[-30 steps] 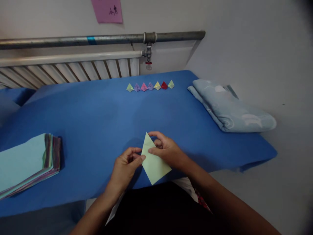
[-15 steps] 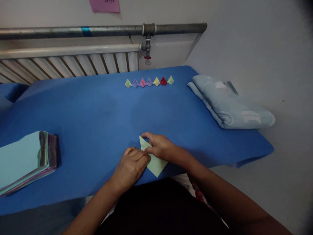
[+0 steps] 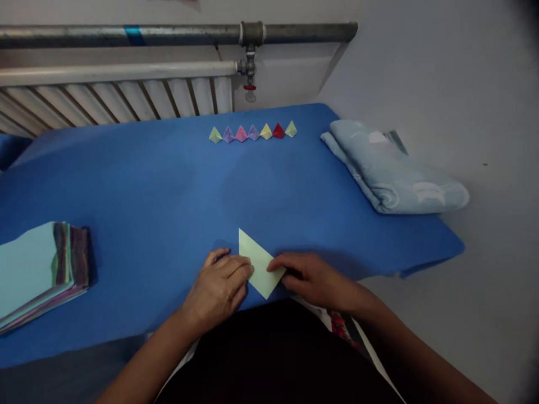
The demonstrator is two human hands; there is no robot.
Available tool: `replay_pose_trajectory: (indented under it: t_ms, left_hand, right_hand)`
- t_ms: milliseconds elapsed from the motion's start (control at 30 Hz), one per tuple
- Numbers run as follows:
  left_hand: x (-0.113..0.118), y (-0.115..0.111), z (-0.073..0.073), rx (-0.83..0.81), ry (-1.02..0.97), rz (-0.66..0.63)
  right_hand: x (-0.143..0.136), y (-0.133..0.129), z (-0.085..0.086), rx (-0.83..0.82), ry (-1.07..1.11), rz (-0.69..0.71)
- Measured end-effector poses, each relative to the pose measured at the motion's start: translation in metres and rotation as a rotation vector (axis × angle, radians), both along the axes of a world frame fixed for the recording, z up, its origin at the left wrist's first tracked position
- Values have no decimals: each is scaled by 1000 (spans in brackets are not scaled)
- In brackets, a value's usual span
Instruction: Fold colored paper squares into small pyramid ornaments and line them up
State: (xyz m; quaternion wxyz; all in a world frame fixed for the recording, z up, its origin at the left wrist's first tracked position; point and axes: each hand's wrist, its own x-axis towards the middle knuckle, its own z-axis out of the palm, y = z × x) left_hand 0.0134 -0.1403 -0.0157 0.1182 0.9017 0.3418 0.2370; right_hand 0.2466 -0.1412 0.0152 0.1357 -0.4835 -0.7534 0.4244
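A pale green sheet of origami paper (image 3: 259, 258), folded to a kite-like shape with pointed ends, lies on the blue-covered surface close to my body. My left hand (image 3: 221, 286) presses its bent fingers on the paper's left edge, palm down. At the right corner, my right hand (image 3: 314, 279) pinches the paper, index finger on top and thumb by the edge. Farther back stands a row of small folded paper pieces in several colours, among them a pink piece (image 3: 241, 134) and a red piece (image 3: 278, 131).
A stack of coloured paper (image 3: 29, 269) lies at the left on the blue cover (image 3: 168, 185). A folded light-blue blanket (image 3: 396, 174) rests at the right by the wall. Behind are a white radiator (image 3: 126, 101), a metal pipe (image 3: 185, 35) and a valve with a red handle (image 3: 250, 87).
My right hand has moved from the paper's upper edge down to its right corner. My left hand stays at the left edge. The view has tilted slightly down.
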Motion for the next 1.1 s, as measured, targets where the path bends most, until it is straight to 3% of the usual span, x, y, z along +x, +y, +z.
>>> replay_pose_trajectory:
  t_ms: [200, 400, 800, 1100]
  left_hand:
    - [-2, -2, 3, -62, 13, -3]
    - [-2, -1, -1, 5, -13, 2]
    - [8, -2, 0, 86, 32, 45]
    - [16, -4, -4, 62, 10, 158]
  right_hand:
    - [4, -16, -22, 423, 6, -15]
    - [4, -23, -36, 636, -100, -139]
    - [3, -23, -42, 659, -49, -216]
    - [0, -15, -35, 543, -26, -272]
